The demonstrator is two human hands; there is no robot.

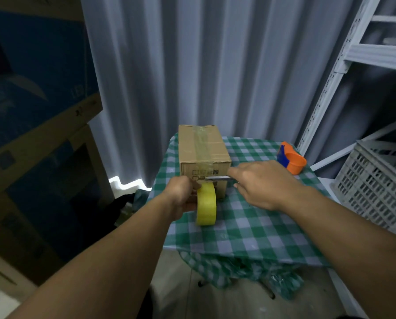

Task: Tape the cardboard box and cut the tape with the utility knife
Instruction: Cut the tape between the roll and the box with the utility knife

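A small cardboard box [201,148] stands on the green checked tablecloth [250,229], with clear tape running along its top and down its near face. My left hand [181,192] grips a yellow tape roll [206,204] held upright just in front of the box. My right hand [259,183] holds the utility knife [217,178], forefinger stretched along it. The blade lies level against the box's near face, just above the roll. Most of the knife's handle is hidden in my palm.
An orange and blue tape dispenser [291,160] sits at the table's far right. A grey plastic crate [376,180] and a white metal shelf frame [353,54] stand to the right. Large stacked cartons [38,111] fill the left. A curtain hangs behind.
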